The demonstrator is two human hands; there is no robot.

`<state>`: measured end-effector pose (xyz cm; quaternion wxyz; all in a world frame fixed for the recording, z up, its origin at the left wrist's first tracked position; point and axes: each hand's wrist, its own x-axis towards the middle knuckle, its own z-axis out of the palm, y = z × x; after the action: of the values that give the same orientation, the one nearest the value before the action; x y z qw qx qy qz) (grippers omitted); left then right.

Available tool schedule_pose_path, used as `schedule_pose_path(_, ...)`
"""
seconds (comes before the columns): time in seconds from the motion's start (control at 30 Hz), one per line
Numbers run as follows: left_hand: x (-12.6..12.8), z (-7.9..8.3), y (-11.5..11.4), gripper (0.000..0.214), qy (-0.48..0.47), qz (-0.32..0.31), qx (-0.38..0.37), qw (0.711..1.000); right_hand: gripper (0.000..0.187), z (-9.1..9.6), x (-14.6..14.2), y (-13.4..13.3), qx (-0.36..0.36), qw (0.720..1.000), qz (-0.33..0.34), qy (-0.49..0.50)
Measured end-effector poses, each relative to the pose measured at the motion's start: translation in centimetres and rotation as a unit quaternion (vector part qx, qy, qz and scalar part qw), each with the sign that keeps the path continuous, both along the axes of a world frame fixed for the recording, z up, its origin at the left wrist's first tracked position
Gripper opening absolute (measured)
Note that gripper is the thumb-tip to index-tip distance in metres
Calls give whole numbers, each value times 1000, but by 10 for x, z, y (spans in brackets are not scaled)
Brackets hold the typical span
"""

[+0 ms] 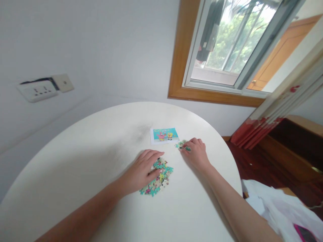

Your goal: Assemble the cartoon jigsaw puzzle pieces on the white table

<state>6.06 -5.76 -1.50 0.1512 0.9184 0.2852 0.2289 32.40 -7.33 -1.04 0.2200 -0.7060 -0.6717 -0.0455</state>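
Observation:
A heap of jigsaw puzzle pieces, mostly turquoise and beige with bits of yellow and pink, lies on the white table. My left hand rests at the heap's left side, fingers stretched out and thumb over the pieces. To the right, my right hand is curled over a smaller group of puzzle pieces, with a green piece at its fingertips. That hand partly hides the group. Just behind both sets lies a picture card showing a pink and a yellow cartoon figure on turquoise.
The round white table meets the wall at the back. A wall socket is at left and a wood-framed window at right. Beyond the table's right edge are a red-and-white curtain and white cloth or bags.

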Motion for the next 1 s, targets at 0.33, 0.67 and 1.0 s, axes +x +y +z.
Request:
schedule_pose_path(0.33,-4,-2,5,29,-98,59,-19,993,13,-6,-1,1,26,998,47,-19)
schedule_pose_path(0.67,-24,20,20,24,-34,17,-64,997,28,5,-42,-18,-29,938,340,58)
schedule_pose_path(1.0,-33,17,16,22,41,7,-98,994,26,4,-68,-16,-34,954,295,36)
